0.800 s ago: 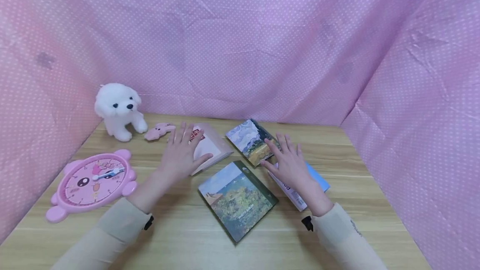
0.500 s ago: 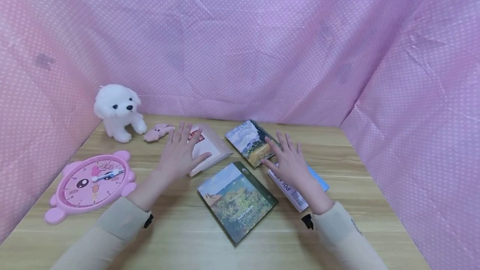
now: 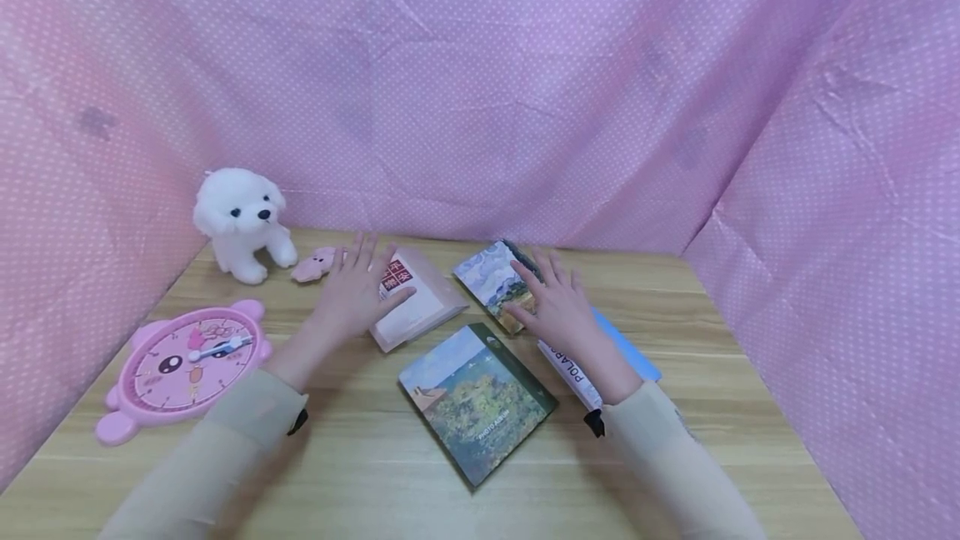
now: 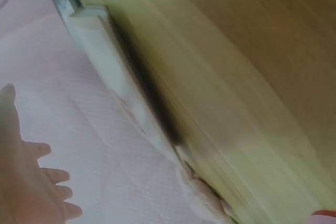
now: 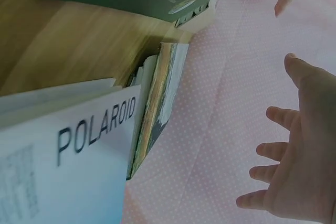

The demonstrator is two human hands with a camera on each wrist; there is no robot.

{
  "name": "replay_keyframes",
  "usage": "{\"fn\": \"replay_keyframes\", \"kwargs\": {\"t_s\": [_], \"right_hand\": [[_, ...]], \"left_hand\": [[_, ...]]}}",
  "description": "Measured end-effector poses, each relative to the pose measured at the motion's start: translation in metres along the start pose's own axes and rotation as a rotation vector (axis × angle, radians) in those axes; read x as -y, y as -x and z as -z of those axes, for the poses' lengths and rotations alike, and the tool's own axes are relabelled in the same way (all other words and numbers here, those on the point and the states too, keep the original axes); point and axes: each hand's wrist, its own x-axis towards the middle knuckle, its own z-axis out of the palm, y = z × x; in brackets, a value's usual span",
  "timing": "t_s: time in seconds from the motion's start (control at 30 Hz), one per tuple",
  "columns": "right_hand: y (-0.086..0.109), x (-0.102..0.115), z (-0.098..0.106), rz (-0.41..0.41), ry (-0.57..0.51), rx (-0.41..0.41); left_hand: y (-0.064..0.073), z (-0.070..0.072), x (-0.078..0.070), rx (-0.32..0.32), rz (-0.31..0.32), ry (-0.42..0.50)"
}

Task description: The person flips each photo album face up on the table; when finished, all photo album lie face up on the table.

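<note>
My left hand (image 3: pixel 352 294) hovers with fingers spread beside a pale packet with a red label (image 3: pixel 416 298), covering part of its left edge. It also hides part of a small pink toy (image 3: pixel 315 263). Farther right, my right hand (image 3: pixel 562 311) is held over a painted-cover album (image 3: pixel 495 277) and a blue-and-white box marked POLAROID (image 5: pixel 100 124), its fingers spread too. Both wrist views show the hands apart from these things and gripping nothing. Between the forearms lies a larger photo album (image 3: pixel 476 402) with a landscape cover.
A white plush dog (image 3: pixel 243 223) sits at the back left of the wooden table (image 3: pixel 360 482). In front of it lies a pink toy clock (image 3: pixel 187 365) with a blue hand. Pink dotted cloth (image 3: pixel 480 90) hangs behind and along both sides.
The right hand has shifted left and slightly away from me, uncovering more of the blue box. My left hand has drifted slightly left and forward. The objects stay in place.
</note>
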Motion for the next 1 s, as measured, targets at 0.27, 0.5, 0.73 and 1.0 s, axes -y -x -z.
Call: {"fn": "replay_keyframes", "kwargs": {"t_s": [0.27, 0.5, 0.73, 1.0], "right_hand": [[-0.029, 0.009, -0.014, 0.090, 0.010, 0.042], [-0.048, 0.010, -0.033, 0.209, 0.016, 0.066], [-0.069, 0.013, -0.045, 0.308, -0.062, 0.140], [-0.086, 0.015, -0.060, 0.348, -0.058, 0.223]], "left_hand": [[-0.015, -0.011, 0.013, 0.001, 0.018, 0.015], [-0.021, -0.022, 0.023, 0.049, 0.019, 0.026], [-0.028, -0.032, 0.031, 0.108, 0.009, 0.068], [-0.034, -0.045, 0.041, 0.156, -0.027, 0.089]]}}
